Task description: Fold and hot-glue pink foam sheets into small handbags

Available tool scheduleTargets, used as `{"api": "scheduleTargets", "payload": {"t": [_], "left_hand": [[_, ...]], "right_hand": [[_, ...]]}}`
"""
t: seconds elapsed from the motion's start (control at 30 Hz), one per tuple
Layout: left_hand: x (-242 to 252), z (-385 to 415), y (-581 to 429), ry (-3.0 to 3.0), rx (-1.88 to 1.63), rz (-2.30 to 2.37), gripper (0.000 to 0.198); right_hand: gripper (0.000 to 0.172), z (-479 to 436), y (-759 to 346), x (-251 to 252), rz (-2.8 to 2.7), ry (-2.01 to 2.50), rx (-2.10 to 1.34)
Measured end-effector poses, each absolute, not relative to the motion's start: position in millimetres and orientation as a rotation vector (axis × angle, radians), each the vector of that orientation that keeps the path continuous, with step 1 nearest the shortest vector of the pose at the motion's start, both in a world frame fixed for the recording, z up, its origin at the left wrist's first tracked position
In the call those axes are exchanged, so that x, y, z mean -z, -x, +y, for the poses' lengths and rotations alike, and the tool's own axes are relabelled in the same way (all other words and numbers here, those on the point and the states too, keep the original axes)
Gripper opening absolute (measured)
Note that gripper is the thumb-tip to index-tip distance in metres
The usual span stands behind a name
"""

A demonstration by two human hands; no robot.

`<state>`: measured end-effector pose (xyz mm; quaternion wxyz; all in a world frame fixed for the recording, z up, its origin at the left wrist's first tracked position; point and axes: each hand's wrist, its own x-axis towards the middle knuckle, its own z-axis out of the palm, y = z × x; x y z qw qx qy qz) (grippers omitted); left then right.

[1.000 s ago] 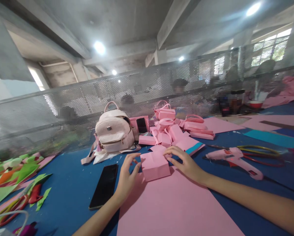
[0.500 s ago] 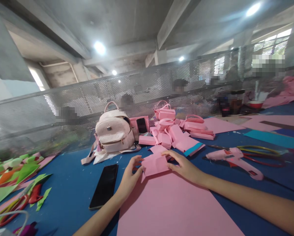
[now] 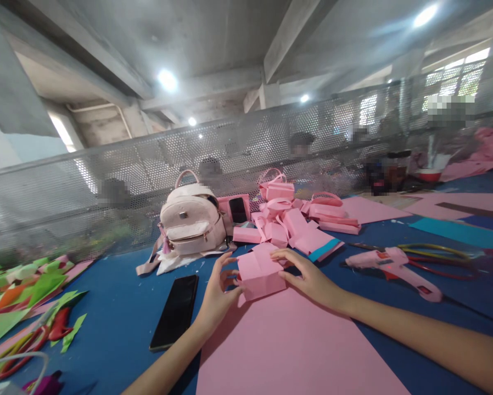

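A small folded pink paper box (image 3: 262,272) stands between my hands, its front and top panels creased. My left hand (image 3: 219,285) is at its left end, thumb at the front corner and fingers curled behind the edge. At the right end, my right hand (image 3: 306,277) grips the box with its fingers over the upper edge and its thumb on the side. Beneath lies a large sheet of pink paper (image 3: 298,345) on the blue table.
Left of the sheet lies a black phone (image 3: 174,312). A pink glue gun (image 3: 395,269) and scissors (image 3: 431,252) lie to the right. A pale backpack (image 3: 192,219) and pink paper pieces (image 3: 277,214) stand behind. Green scraps (image 3: 28,291) and red-handled scissors (image 3: 28,351) are at far left.
The paper's upper flap has come down into a flat top, and the piece now looks like a box. My left fingers have lifted and spread slightly; my right hand has hardly moved.
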<state>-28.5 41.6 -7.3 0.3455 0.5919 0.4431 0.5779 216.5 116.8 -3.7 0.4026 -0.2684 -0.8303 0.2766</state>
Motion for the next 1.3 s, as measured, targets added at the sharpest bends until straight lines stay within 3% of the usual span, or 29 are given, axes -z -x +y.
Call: {"api": "scheduleTargets", "payload": {"t": [0.4, 0.9, 1.1, 1.3], "left_hand": [[7, 38, 25, -1.526, -1.42, 1.063, 0.085], [10, 36, 28, -1.679, -1.355, 1.176, 0.095], [3, 28, 26, -1.712, -1.265, 1.153, 0.117], [-1, 21, 25, -1.71, -1.109, 1.195, 0.12]], "right_hand": [[0.034, 116, -213, 9, -1.922, 0.644, -1.066], [0.048, 112, -212, 7, -1.916, 0.587, -1.188], [0.041, 111, -212, 9, -1.949, 0.535, -1.185], [0.034, 105, -212, 6, -1.986, 0.558, -1.151]]}}
